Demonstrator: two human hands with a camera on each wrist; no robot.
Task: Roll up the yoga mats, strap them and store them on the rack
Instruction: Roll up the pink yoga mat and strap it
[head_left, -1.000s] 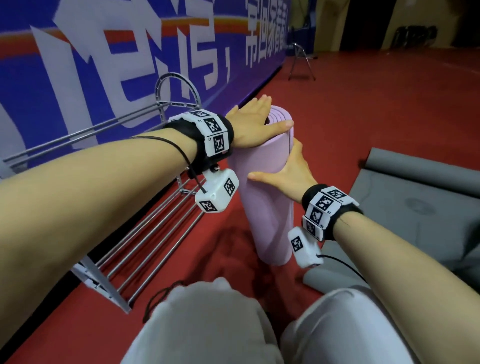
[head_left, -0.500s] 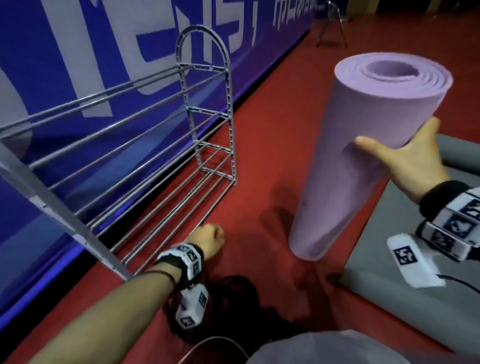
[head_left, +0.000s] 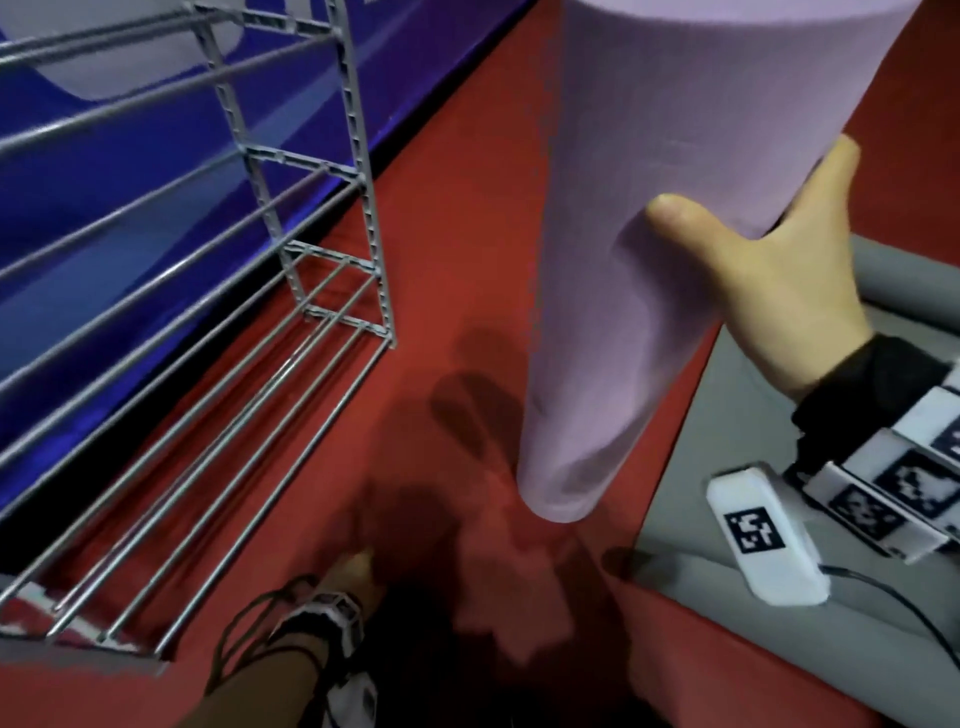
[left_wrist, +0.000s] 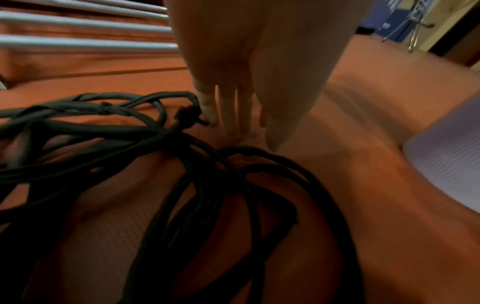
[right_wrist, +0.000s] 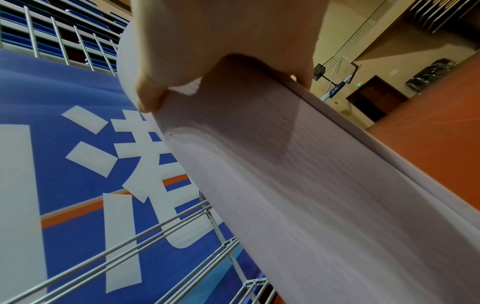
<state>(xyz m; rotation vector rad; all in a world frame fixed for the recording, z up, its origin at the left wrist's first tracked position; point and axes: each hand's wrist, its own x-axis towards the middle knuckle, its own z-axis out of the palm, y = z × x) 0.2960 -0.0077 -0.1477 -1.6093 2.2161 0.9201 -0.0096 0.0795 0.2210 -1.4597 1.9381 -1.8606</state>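
A rolled lilac yoga mat stands on end on the red floor, tilted a little. My right hand grips it near mid-height, with the thumb on the front and the fingers behind; the right wrist view shows the same mat under the thumb. My left hand is low at the bottom of the head view, blurred. In the left wrist view its fingers point straight down at the floor, touching the end of a tangle of black straps. The mat's foot shows at the right.
A grey metal rack with tiers of long bars stands at the left against a blue banner wall. A grey mat, partly rolled, lies on the floor at the right. Open red floor lies between the rack and the mats.
My left hand left the top of the mat and dropped to the floor by the straps. The view has come lower and closer. My right hand still holds the mat upright.
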